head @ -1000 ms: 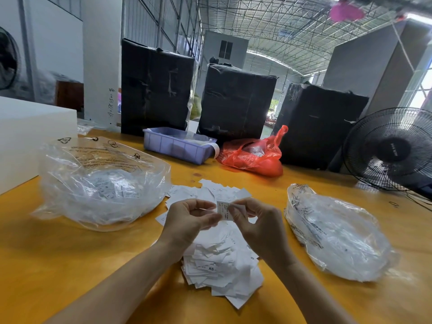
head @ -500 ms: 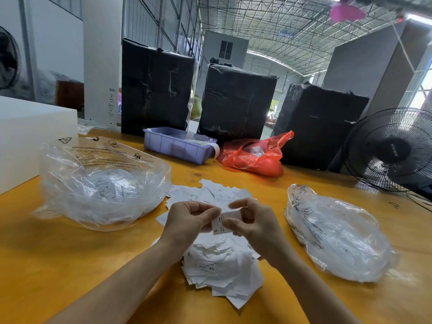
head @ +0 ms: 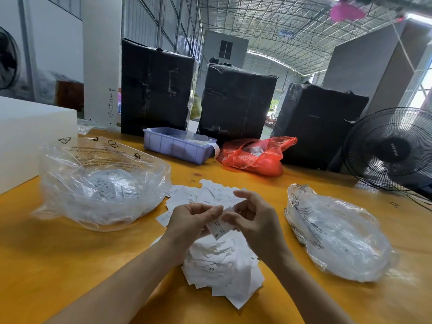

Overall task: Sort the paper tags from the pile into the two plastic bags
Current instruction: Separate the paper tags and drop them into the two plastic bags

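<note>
Tag (head: 218, 228) dropped lower, tilted, pinched between my left hand (head: 190, 222) and right hand (head: 253, 220) above pile (head: 224, 267) (S showing); two bags (head: 102, 181) (head: 336, 232) flank pile, purple bin (head: 175, 145) beyond.

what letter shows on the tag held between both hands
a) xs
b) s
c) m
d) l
b: the tag pinched between the left hand and the right hand shows an S near its lower end; the XS is on a tag lying in the pile below.
</note>
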Available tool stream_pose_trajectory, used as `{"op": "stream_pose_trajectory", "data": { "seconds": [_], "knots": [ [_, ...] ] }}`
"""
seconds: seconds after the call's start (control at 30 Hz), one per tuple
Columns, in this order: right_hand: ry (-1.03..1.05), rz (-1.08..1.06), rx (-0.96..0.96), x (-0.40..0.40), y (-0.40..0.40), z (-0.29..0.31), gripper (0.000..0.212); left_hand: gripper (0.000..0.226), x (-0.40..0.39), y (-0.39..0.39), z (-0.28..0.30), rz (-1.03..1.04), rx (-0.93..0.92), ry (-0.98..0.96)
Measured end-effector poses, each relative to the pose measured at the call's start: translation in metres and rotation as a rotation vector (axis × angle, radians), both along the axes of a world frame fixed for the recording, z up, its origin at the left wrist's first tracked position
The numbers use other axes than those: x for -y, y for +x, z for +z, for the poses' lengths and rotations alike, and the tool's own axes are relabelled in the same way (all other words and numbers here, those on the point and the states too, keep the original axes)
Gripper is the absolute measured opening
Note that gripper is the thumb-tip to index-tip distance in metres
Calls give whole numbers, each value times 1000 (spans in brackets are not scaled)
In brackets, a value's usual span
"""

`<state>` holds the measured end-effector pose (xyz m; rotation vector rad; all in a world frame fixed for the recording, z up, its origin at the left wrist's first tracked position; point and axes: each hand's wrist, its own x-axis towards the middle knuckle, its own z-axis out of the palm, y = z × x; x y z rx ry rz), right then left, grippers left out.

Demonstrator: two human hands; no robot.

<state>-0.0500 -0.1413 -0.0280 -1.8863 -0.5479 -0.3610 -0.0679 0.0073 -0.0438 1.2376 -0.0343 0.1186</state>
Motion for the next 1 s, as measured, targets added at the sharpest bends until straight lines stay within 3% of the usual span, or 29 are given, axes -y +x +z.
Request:
{"op": "stream_pose_trajectory", "data": {
  "seconds": [0.13, 0.3, 0.57, 1.0],
  "knots": [
    [-64, -25, 90, -4, -5, 0, 25, 13, -1, 4, 2, 65, -39, -141],
    [-261, 85, 124, -11, -10, -6, 54, 20, -3, 6, -1, 63, -21, -238],
    [36, 101, 84, -10, -6, -7, 37, 13, 0, 4, 0, 5, -41, -277],
    [-64, 151, -36, -4, -7, 0, 15, 17, 0, 3, -1, 3, -38, -199]
  ]
}}
